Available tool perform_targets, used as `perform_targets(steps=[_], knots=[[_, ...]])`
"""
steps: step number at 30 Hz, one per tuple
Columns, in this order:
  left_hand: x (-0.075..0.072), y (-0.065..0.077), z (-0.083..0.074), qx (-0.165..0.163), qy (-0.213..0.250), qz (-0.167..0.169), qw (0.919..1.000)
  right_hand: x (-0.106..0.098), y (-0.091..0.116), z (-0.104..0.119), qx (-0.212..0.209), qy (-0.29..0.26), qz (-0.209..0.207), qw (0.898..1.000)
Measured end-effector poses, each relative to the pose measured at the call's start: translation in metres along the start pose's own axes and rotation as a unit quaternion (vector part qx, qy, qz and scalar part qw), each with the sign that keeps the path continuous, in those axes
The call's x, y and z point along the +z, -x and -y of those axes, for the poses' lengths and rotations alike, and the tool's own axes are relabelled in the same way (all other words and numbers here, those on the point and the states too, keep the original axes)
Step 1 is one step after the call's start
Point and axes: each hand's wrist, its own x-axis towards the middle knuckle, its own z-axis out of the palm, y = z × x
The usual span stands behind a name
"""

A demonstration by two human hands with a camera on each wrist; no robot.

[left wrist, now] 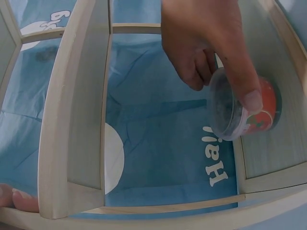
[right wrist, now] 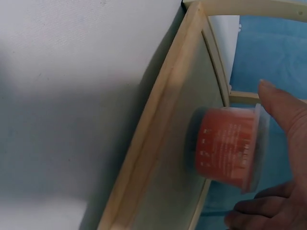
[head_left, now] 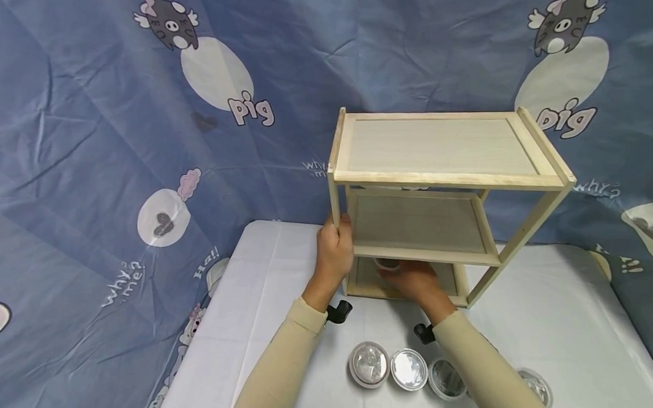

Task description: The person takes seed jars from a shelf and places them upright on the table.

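Note:
A three-tier wooden shelf (head_left: 444, 180) stands on the white-covered table. My left hand (head_left: 335, 252) grips its left front post, and in the left wrist view fingertips (left wrist: 21, 199) show at the frame's edge. My right hand (head_left: 412, 279) reaches in beneath the middle board and holds a small clear plastic tub (right wrist: 225, 146) with a red label. Thumb and fingers are at the tub's rim. The base of the tub is right at the bottom board (right wrist: 180, 158), inward from its front edge. In the head view the hand and middle board hide most of this tub.
Several round lidded tubs stand near the table's front: one at the left (head_left: 369, 363), one beside it (head_left: 409, 369), another by the right forearm (head_left: 446, 379) and one farther right (head_left: 537, 386). A blue printed cloth (head_left: 283, 187) hangs behind the shelf.

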Motion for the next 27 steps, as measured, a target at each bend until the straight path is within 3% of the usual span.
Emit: perform_targets(steps=[6,13,27], knots=[[0.002,-0.001,0.0,0.005,-0.005,0.003,1.0,0.004,-0.002,-0.002,-0.01,-0.01,-0.012,1.0],[0.003,0.0,0.001,0.0,0.0,0.002,1.0,0.002,-0.003,-0.003,0.003,0.0,0.003,1.0],[-0.001,0.0,0.001,0.002,0.0,0.006,1.0,0.009,-0.011,-0.006,-0.017,-0.017,-0.023,0.999]])
